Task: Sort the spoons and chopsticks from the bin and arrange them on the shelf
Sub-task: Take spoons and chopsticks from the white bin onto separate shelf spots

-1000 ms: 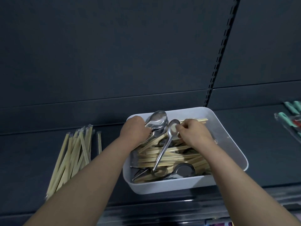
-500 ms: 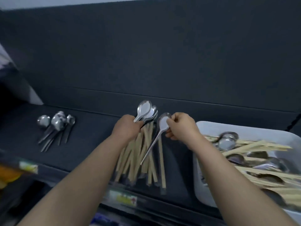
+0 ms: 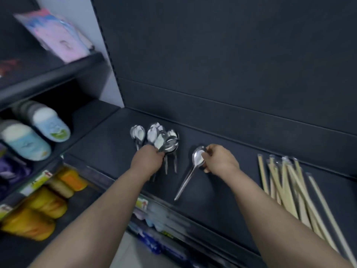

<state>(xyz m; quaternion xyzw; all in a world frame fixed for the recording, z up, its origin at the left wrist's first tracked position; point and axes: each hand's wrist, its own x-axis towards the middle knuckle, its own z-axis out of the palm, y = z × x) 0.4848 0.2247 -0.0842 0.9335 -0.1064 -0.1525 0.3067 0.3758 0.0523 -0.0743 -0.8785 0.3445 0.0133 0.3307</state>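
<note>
Head view, swung off the bin and past the chopsticks (image 3: pixel 286 188), now lying well to the right of the right hand (image 3: pixel 220 160). Grips a bunch of spoons (image 3: pixel 164 140) in the left hand (image 3: pixel 147 160), brought down to the shelf (image 3: pixel 108 144) among others seemingly laid there already. Pinches a single spoon (image 3: pixel 198 158) by its bowl in the right, just beside the left. Puts this batch at its spot, ready for setting down. Bin out of sight.

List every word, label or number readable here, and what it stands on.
No text can be read.
Print on the shelf-edge tags: too blurred.
Front of the pink packet: blurred picture, no legible words.
Green mark on the pale blue slippers: too blurred.
</note>
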